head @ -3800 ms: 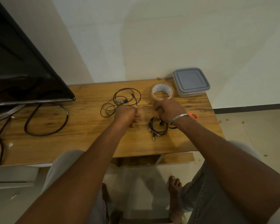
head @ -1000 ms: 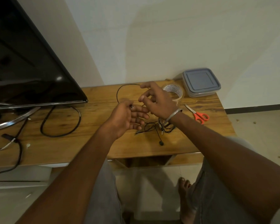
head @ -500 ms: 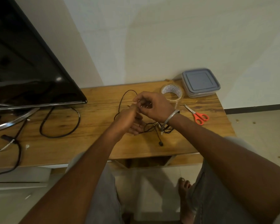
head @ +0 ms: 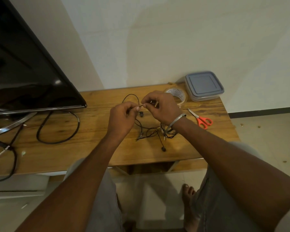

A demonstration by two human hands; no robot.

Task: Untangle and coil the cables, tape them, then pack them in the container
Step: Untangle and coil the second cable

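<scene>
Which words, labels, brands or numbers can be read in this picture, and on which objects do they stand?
Tape roll: dark print on its inner core, too small and blurred to read.
Container, scissors, television: no text visible.

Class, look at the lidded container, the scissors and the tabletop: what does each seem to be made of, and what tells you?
Container: probably plastic; translucent walls, matte grey-blue lid.
Scissors: bright metal blades, apparently steel; glossy orange handles, likely plastic.
Tabletop: wood or a wood-look laminate; brown grain streaks with a dull sheen. Which one cannot be told.
</scene>
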